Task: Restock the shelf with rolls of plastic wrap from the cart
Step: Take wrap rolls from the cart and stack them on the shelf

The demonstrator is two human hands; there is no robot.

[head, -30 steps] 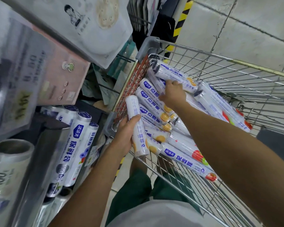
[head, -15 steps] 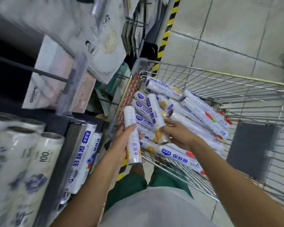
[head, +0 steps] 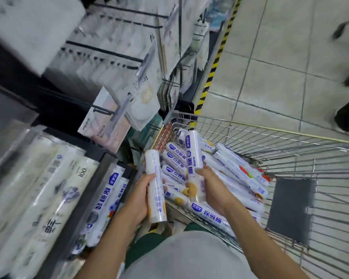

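Much of the left side is smeared by motion blur: the hanging white packets (head: 129, 63) on black pegs at the top cannot be read, and the big pale rolls (head: 48, 198) lying on the dark metal shelf (head: 83, 208) show only a clear "100" and some blurred dark characters. Beside them on the shelf, slimmer white rolls with blue labels (head: 107, 200) carry blue Chinese characters and small fruit pictures; their lower ends are cut off behind the left forearm.

The left hand (head: 141, 200) is wrapped around a white cylindrical roll of plastic wrap (head: 155, 184), held upright just outside the near left corner of the silver wire shopping cart (head: 290, 141). Its print faces away, so only faint blue marks and a bit of yellow near the bottom show.

The right hand (head: 212, 190) is closed on the lower part of a second white plastic-wrap roll with blue lettering (head: 192, 160), standing upright over the cart's pile. Large blue Chinese characters run down it under a small blue logo patch, with yellow round shapes near the fingers.

The heap of white plastic-wrap rolls in the cart (head: 230, 172) lies crosswise, partly hidden by both hands; some show the same blue characters, others red and green fruit marks. A yellow-and-black striped floor line (head: 216, 63) runs along the pale tiled floor (head: 280, 67). Dark blurred shapes at the right edge cannot be identified.
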